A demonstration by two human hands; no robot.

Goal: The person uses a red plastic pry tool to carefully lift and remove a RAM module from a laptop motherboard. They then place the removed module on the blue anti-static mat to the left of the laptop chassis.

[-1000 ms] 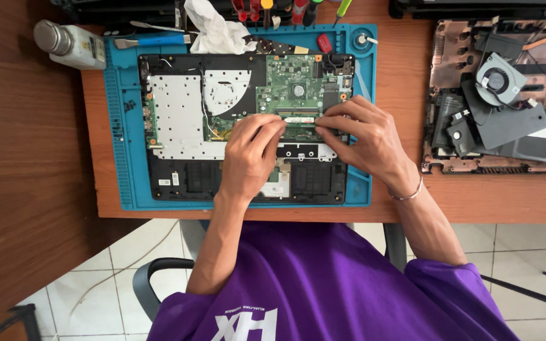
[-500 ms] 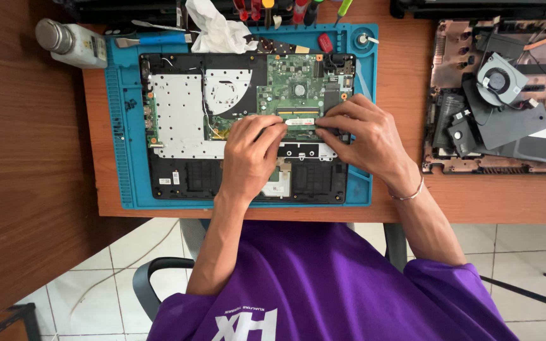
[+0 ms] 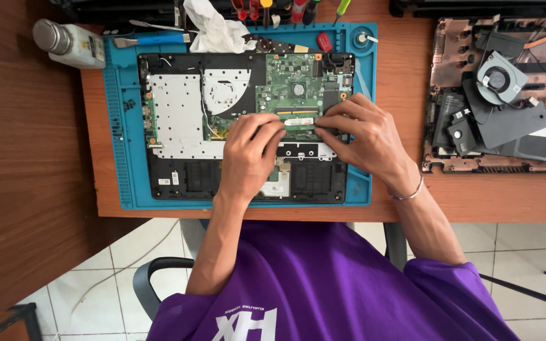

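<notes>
An opened laptop chassis (image 3: 178,113) lies on a blue work mat (image 3: 124,158), its green motherboard (image 3: 295,95) exposed at the upper right. A small green memory module (image 3: 299,122) sits below the board's centre. My left hand (image 3: 248,155) has its fingertips at the module's left end. My right hand (image 3: 364,139) pinches the module's right end. Both hands rest over the chassis middle and hide what lies beneath them.
A second dismantled laptop base with a fan (image 3: 500,79) sits on the desk at right. A white bottle (image 3: 71,44) lies at the upper left. A crumpled white cloth (image 3: 213,28) and screwdriver handles (image 3: 273,9) line the mat's far edge. Desk front edge runs below the mat.
Hardly anything differs; both hands stay on the memory module, with only slight finger shifts.
</notes>
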